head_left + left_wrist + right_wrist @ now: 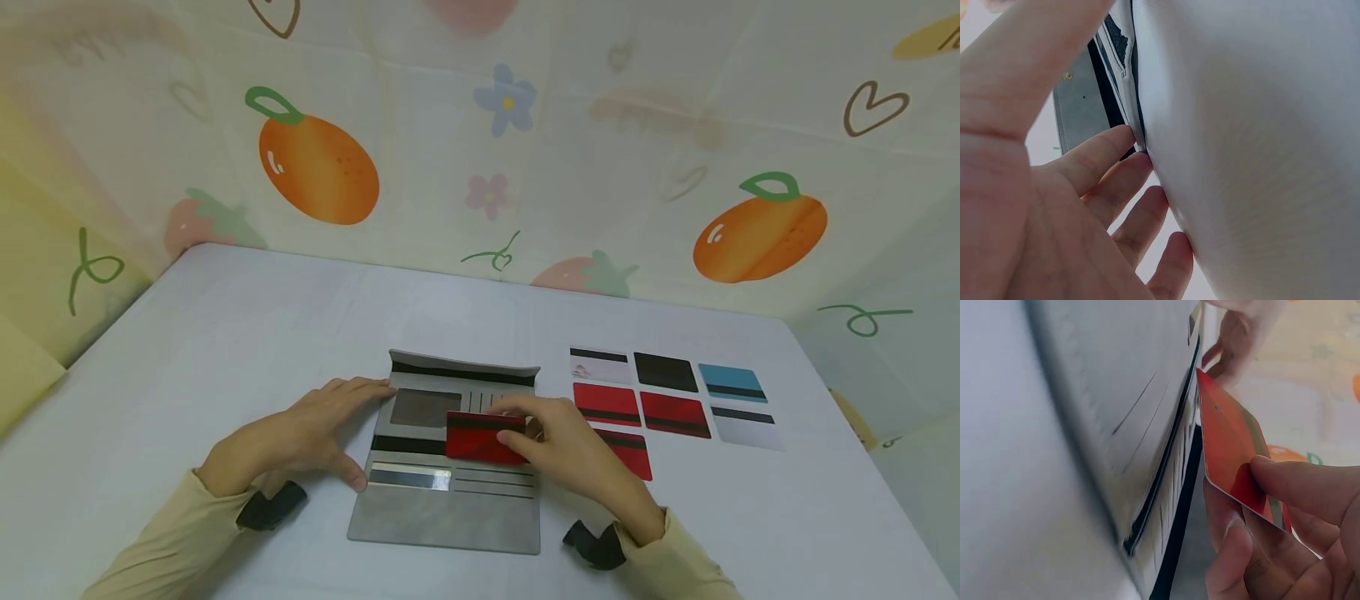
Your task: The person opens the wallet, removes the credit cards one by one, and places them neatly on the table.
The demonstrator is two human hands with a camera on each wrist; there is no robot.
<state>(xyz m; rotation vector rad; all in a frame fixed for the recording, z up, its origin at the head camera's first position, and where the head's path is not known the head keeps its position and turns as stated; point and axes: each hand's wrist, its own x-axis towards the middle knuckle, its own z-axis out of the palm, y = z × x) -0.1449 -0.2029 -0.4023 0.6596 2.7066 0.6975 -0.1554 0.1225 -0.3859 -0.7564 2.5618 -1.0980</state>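
Observation:
A grey card wallet (442, 521) lies unfolded on the white table, its far flap raised. My right hand (573, 442) pinches a red card (472, 447) with a dark stripe, thumb on its near face, above the wallet's middle. In the right wrist view the red card (1225, 437) stands tilted off the wallet's slots. My left hand (303, 433) rests at the wallet's left edge, fingertips at its upper corner and thumb lower down. The left wrist view shows those fingers (1132, 194) extended, touching the edge. A silvery striped card (408, 476) sits in a lower left slot.
Right of the wallet several cards lie in rows: a black card (665, 372), a blue card (731, 382), a white card (746, 427), and red cards (675, 414). A patterned cloth (420, 150) hangs behind the table (300, 308).

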